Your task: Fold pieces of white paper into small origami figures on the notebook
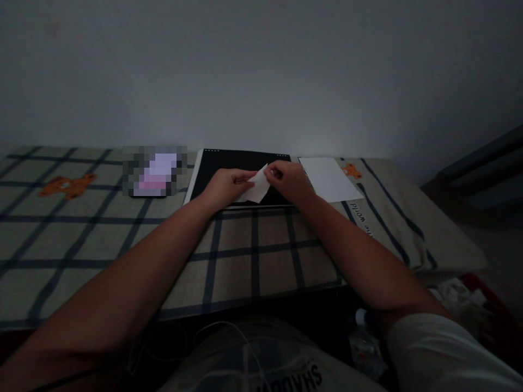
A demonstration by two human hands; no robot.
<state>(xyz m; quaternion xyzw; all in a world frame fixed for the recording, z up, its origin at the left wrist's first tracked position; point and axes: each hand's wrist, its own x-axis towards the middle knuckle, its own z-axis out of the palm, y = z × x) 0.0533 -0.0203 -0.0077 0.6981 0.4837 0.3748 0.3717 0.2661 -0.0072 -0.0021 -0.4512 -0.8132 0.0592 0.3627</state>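
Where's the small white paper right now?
In the head view, near centre: the small white paper is held by the left hand and right hand, over the flat black panel.

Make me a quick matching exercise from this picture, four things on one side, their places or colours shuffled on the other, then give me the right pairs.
Things:
1. Small paper
2. Flat pad
3. Larger sheet
4. Checked cloth

Places or colours:
A. White, lying to the right of the pad
B. Beige with dark lines
C. Held between the left hand and the right hand
D. Mostly black on top

Right pairs: 1-C, 2-D, 3-A, 4-B.
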